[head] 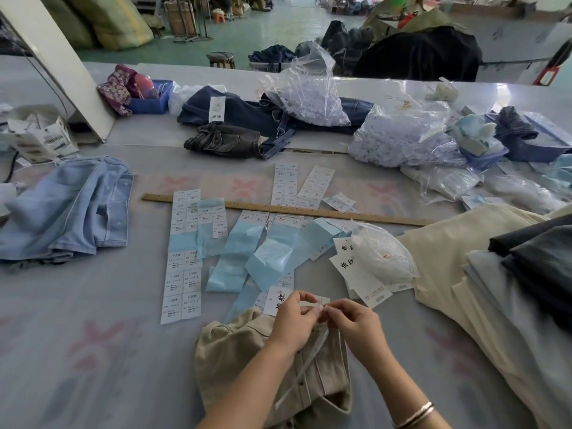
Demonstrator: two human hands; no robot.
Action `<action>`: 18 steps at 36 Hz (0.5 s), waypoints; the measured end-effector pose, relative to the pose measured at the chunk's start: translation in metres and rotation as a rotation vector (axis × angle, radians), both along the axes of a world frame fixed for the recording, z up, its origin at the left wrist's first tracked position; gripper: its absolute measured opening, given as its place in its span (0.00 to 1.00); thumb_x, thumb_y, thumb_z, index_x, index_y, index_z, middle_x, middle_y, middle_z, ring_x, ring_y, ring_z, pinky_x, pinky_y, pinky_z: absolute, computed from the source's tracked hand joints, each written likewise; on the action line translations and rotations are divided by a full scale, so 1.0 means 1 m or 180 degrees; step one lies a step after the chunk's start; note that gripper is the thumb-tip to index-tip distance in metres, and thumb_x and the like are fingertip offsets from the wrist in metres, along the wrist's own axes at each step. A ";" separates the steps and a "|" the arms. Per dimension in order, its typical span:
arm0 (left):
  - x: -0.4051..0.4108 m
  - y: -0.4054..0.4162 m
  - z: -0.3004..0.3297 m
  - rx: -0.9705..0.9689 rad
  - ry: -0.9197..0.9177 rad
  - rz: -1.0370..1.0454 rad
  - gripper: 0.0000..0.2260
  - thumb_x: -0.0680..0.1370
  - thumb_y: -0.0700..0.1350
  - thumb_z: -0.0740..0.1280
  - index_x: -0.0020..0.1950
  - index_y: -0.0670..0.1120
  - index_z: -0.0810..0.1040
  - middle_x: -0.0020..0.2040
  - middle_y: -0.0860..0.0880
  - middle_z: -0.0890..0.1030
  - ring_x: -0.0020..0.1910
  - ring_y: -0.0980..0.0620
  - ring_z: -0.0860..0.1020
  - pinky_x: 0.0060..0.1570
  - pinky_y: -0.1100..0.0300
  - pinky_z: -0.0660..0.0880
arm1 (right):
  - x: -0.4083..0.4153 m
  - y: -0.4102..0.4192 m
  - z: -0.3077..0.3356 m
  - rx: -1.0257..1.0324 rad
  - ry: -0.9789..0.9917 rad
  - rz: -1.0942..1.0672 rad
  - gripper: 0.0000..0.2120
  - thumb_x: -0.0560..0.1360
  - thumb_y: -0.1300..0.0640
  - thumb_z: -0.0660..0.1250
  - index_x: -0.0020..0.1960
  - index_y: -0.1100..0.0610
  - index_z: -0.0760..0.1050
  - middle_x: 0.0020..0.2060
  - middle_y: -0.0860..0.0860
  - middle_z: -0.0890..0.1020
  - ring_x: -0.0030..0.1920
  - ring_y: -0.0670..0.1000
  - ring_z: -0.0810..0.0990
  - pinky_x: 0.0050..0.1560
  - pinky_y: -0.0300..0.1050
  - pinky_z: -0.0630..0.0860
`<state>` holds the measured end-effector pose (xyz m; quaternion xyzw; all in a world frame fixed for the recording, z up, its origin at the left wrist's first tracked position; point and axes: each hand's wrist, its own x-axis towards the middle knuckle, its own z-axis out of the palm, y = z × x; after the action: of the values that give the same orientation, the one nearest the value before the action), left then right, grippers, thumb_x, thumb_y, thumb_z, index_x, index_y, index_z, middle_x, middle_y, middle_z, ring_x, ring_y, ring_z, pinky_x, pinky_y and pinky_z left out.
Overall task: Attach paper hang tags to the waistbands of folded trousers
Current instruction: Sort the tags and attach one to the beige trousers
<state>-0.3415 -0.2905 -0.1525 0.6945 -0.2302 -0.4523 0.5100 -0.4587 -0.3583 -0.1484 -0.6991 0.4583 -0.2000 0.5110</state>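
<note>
Beige trousers (pixel 247 360) at table (pixel 77 305) near edge; L hand (pixel 294 320) & R hand (pixel 356 323) both pinching hang tag (pixel 278 300) above waistband

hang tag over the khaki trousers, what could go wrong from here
1. Both hands, left hand and right hand, pinch the hang tag at the fingertips only; it could slip before it is fastened to the khaki trousers.
2. Loose sticker sheets and blue backing strips lie just beyond; a forearm sweep may scatter them.
</note>
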 end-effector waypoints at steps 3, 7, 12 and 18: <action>0.000 -0.002 -0.002 0.0160 0.0028 0.0032 0.05 0.80 0.39 0.65 0.52 0.48 0.72 0.51 0.45 0.83 0.47 0.54 0.82 0.47 0.64 0.79 | 0.000 0.004 -0.008 -0.0539 0.0305 0.0069 0.12 0.74 0.56 0.70 0.36 0.41 0.79 0.32 0.40 0.82 0.33 0.41 0.79 0.36 0.39 0.75; 0.001 -0.004 -0.001 0.0299 0.0023 0.0070 0.08 0.78 0.39 0.67 0.54 0.47 0.72 0.51 0.45 0.82 0.47 0.54 0.82 0.46 0.65 0.79 | 0.000 0.006 -0.011 -0.1045 0.0517 0.0104 0.06 0.74 0.54 0.70 0.40 0.45 0.80 0.32 0.41 0.82 0.35 0.39 0.79 0.35 0.33 0.73; 0.002 -0.010 0.000 0.0545 -0.0114 0.0102 0.09 0.77 0.38 0.67 0.51 0.49 0.70 0.53 0.44 0.80 0.50 0.50 0.80 0.52 0.58 0.78 | 0.001 0.007 -0.016 -0.1990 0.0804 0.0239 0.03 0.72 0.56 0.72 0.40 0.51 0.81 0.31 0.47 0.83 0.32 0.50 0.79 0.32 0.42 0.72; -0.001 -0.022 0.002 0.0813 -0.0443 -0.0067 0.09 0.77 0.40 0.67 0.52 0.50 0.70 0.55 0.46 0.78 0.52 0.49 0.78 0.49 0.58 0.77 | 0.001 0.003 -0.026 -0.2247 0.0858 0.0338 0.05 0.73 0.59 0.71 0.39 0.54 0.78 0.30 0.47 0.81 0.29 0.51 0.77 0.31 0.41 0.70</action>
<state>-0.3422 -0.3129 -0.1509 0.7810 -0.2128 -0.4340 0.3955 -0.4581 -0.3554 -0.1745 -0.8749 0.3875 -0.2251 0.1835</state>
